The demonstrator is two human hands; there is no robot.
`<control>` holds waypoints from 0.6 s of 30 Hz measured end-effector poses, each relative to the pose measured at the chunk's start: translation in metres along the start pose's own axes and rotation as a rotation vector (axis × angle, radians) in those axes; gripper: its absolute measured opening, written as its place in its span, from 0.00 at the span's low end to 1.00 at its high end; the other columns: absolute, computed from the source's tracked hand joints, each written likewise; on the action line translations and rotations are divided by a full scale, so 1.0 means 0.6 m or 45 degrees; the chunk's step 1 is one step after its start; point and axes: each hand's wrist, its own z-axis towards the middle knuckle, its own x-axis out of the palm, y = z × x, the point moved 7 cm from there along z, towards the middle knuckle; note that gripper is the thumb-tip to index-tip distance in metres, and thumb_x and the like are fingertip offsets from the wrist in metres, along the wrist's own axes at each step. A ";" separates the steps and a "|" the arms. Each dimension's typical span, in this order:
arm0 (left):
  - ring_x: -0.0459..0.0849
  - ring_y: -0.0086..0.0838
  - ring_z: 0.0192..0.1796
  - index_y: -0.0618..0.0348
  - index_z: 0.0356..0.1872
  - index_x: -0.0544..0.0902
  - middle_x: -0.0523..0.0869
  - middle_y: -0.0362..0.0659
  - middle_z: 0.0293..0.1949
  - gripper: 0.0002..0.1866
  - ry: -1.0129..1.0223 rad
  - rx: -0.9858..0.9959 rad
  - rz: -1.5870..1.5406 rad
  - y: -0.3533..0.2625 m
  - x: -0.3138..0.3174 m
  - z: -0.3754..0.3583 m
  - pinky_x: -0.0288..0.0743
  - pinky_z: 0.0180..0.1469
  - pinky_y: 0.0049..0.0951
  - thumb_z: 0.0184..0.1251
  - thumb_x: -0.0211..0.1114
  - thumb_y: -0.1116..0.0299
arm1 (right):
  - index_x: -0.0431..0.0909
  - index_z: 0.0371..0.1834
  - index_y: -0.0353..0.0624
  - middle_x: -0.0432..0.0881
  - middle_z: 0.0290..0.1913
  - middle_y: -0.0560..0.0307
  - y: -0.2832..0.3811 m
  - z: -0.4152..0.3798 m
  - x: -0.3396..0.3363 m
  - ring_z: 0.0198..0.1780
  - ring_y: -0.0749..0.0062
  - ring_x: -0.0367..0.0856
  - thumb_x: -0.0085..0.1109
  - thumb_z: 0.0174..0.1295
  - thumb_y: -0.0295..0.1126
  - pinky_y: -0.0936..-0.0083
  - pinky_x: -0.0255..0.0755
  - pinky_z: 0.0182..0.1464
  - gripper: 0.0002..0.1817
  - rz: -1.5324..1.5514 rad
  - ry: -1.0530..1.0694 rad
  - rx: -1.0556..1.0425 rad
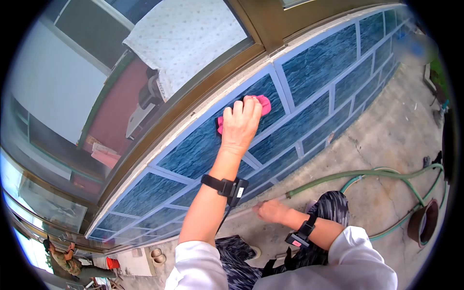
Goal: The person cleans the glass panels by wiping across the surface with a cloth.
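My left hand (240, 126) is stretched out against a blue tiled wall (314, 72) and presses a pink cloth (263, 104) flat on a tile, its fingers over the cloth. A black strap with a small device sits on that wrist. My right hand (270, 211) is lower, close to the wall's base and near the end of a green hose (338, 175). Its fingers look curled, and whether it grips anything is unclear. It wears a black wrist strap too.
Above the tiles runs a brown-framed window (159, 111) with a white spotted cloth (188, 34) behind the glass. The hose loops over cracked concrete ground (386, 140) toward a dark round pot (423, 222). Another person (65, 258) stands far off at the lower left.
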 end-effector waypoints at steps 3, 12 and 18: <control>0.73 0.27 0.34 0.56 0.42 0.78 0.77 0.39 0.38 0.13 0.058 0.039 0.015 0.013 -0.006 -0.033 0.64 0.32 0.27 0.55 0.59 0.69 | 0.78 0.39 0.41 0.82 0.38 0.47 0.010 -0.004 -0.015 0.38 0.55 0.84 0.49 0.57 0.33 0.61 0.77 0.37 0.12 0.055 -0.156 -0.094; 0.72 0.29 0.35 0.50 0.29 0.73 0.70 0.38 0.30 0.04 -0.151 -0.112 -0.069 -0.042 0.014 0.140 0.65 0.33 0.29 0.51 0.57 0.67 | 0.76 0.47 0.45 0.81 0.44 0.50 -0.011 0.001 -0.020 0.41 0.55 0.82 0.52 0.59 0.38 0.61 0.77 0.42 0.16 0.037 -0.112 -0.084; 0.72 0.28 0.35 0.50 0.29 0.73 0.70 0.38 0.30 0.05 -0.161 -0.048 -0.092 -0.009 -0.007 0.091 0.64 0.32 0.29 0.51 0.58 0.67 | 0.77 0.45 0.44 0.81 0.41 0.49 -0.005 0.009 -0.017 0.41 0.55 0.82 0.52 0.59 0.38 0.61 0.77 0.43 0.14 -0.024 -0.043 -0.057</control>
